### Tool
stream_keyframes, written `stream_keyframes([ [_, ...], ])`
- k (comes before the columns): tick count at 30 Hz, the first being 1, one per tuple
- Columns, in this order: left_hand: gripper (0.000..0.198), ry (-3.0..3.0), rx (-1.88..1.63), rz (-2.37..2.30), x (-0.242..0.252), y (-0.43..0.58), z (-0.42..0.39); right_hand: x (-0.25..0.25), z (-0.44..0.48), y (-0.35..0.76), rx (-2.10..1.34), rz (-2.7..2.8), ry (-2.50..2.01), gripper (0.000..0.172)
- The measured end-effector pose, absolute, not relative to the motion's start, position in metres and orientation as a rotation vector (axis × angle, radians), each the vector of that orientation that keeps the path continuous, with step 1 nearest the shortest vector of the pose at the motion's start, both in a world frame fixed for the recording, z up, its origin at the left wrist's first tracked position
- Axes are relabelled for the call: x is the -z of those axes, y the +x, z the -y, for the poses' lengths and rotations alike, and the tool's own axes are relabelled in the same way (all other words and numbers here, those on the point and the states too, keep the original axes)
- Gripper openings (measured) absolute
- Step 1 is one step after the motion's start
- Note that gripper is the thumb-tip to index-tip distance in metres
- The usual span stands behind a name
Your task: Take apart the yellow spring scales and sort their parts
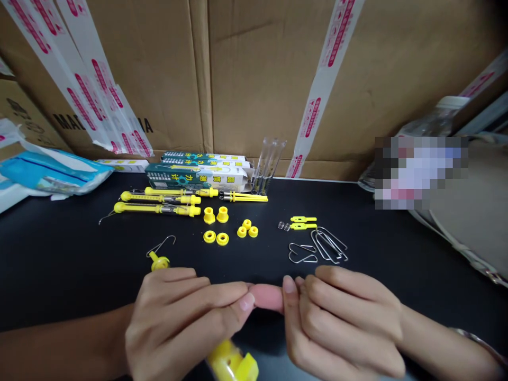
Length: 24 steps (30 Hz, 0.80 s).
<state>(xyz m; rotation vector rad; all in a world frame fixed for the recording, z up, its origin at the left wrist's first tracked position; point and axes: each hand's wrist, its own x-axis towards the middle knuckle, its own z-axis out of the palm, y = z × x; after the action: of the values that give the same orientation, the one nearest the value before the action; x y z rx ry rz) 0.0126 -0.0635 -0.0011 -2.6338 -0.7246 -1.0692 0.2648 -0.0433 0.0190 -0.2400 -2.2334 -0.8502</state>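
My left hand and my right hand are both closed, meeting low in the middle. Between their fingertips they pinch a smooth, pink, soft-looking piece, one end in each hand. Its exact kind cannot be told. Under my left hand shows a blurred yellow fitting with a clear tube part; whether the lower fingers hold it is hidden. Just beyond my left knuckles lies a yellow cap with a thin wire hook on it. Bent metal hooks rest on the black table beyond my right hand.
Several yellow spring scales, yellow collars, rings, small caps, flat yellow pieces and springs lie ahead. Behind stand printed boxes, clear tubes and cardboard. A bag sits right.
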Motion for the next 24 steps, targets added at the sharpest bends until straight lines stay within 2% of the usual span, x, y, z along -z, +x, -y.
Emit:
stream_keyframes([
  [4,0.024,-2.619,1.121,0.728,0.005,0.019,0.067,-0.018,0.046,0.265,0.799,2.220,-0.295,0.035],
  [6,0.026,-2.550,1.255,0.802,0.009,0.026,0.070,-0.016,0.048,0.264,0.751,2.176,-0.336,0.036],
  [8,0.039,-2.354,1.533,1.010,0.012,0.034,0.074,-0.014,0.048,0.264,0.712,2.149,-0.369,0.036],
  [12,0.040,-2.351,1.532,1.007,0.015,0.040,0.080,-0.011,0.049,0.267,0.684,2.179,-0.389,0.036],
  [24,0.038,-2.645,0.985,0.778,0.001,0.016,0.070,-0.004,0.055,0.270,0.756,2.245,-0.409,0.040],
])
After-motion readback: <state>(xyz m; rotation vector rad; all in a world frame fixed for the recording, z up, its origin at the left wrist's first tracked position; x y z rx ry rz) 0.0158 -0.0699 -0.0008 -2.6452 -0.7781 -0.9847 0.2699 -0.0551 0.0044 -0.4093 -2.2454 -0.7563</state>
